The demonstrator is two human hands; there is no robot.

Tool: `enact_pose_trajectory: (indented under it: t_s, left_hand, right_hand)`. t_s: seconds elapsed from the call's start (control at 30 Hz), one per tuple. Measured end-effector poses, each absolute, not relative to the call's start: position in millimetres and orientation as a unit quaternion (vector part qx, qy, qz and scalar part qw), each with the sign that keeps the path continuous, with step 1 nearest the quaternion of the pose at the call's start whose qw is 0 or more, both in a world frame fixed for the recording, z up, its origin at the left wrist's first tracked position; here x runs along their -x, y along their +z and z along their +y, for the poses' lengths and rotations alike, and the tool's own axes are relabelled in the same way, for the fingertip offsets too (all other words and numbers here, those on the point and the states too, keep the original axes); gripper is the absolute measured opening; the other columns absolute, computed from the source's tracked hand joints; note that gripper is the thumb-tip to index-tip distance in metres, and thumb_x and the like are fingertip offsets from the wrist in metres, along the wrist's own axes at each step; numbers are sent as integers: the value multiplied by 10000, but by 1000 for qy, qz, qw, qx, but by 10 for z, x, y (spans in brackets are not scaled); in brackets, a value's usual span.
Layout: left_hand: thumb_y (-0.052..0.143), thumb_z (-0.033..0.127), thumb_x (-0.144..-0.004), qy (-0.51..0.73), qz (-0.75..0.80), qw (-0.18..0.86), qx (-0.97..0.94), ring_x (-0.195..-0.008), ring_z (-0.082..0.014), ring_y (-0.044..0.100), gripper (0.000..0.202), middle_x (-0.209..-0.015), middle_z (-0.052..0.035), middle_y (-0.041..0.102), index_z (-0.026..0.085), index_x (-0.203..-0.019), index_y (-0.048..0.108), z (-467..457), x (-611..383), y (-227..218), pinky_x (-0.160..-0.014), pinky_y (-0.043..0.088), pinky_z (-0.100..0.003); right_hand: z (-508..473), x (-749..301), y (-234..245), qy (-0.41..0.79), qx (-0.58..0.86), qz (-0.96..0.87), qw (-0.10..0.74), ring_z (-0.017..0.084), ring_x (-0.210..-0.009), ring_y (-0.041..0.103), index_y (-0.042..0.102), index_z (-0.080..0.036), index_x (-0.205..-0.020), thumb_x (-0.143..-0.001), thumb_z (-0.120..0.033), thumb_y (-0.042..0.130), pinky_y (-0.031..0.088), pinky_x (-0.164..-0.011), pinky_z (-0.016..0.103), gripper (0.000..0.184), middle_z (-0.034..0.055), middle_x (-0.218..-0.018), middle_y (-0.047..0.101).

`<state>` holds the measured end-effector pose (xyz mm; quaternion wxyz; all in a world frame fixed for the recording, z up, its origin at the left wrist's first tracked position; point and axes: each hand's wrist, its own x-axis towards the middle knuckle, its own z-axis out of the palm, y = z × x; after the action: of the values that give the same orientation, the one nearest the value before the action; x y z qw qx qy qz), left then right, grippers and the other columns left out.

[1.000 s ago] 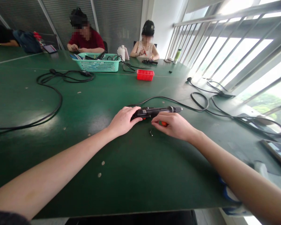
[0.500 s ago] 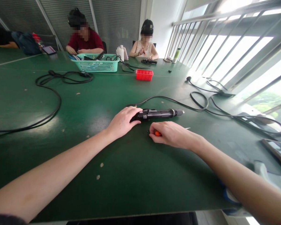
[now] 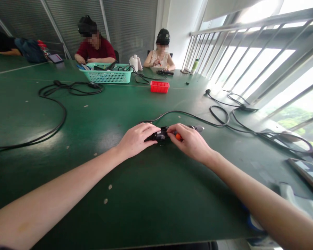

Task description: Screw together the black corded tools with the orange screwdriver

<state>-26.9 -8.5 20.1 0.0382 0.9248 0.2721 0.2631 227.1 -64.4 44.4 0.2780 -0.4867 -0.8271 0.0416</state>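
Note:
My left hand (image 3: 136,139) is wrapped round the rear end of a black electric screwdriver (image 3: 161,135), which lies on the green table with its silver tip pointing right. Closed over an orange-handled screwdriver (image 3: 178,136), my right hand (image 3: 192,141) is at the middle of the black tool's body, its fingertips against or just above it. Most of the orange handle is hidden by those fingers, and its shaft does not show now. Behind my left hand a black cord (image 3: 177,111) leads off to the right.
A red compartment box (image 3: 159,87) and a mint-green basket (image 3: 106,77) of tools stand farther back. Black cables (image 3: 65,111) lie at left, more at right. A phone-like device (image 3: 306,173) is at the right edge. Two people sit across the table (image 3: 114,222).
My right hand has moved up and away from me, from in front of the electric screwdriver onto its body, still with the orange handle. My left hand keeps its grip.

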Motion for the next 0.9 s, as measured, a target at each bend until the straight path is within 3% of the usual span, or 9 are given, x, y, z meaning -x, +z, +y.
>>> enact_pose_trajectory:
  t_s: [0.37,0.6,0.77,0.9]
  left_hand:
    - [700,320,-977,282,255,38,-924,-1251,-249,619,399,-1314,-57,673,256,-1358,600,-73,271,195,-1087,519,-395]
    - [735,431,-934,285,329,101,-895,-1233,-284,633,450,-1332,-60,669,270,-1340,625,-43,265,170,-1064,527,-438]
    - [682,442,-965,273,362,115,-884,-1261,-286,607,426,-1361,-53,675,264,-1345,608,-37,237,166,-1065,507,-436]
    - [698,402,-959,278,356,109,-886,-1255,-281,607,416,-1364,-54,673,254,-1336,602,-36,225,160,-1083,486,-425]
  right_hand:
    - [-649,-2135,403,-36,497,-826,264,154,-762,645,657,-219,-1091,-1045,-333,493,425,-613,259,204,48,-1026,696]
    - [-663,-2152,382,-37,523,-811,261,178,-837,671,616,-219,-1341,-1050,-430,498,443,-632,272,378,69,-1088,709]
    - [-742,-2112,426,-37,525,-828,196,156,-749,642,702,-209,-982,-1049,-437,494,391,-608,275,316,38,-935,696]
    - [-765,-2067,415,-38,530,-840,115,175,-791,667,717,-225,-1091,-1044,-425,524,377,-595,288,282,55,-1068,692]
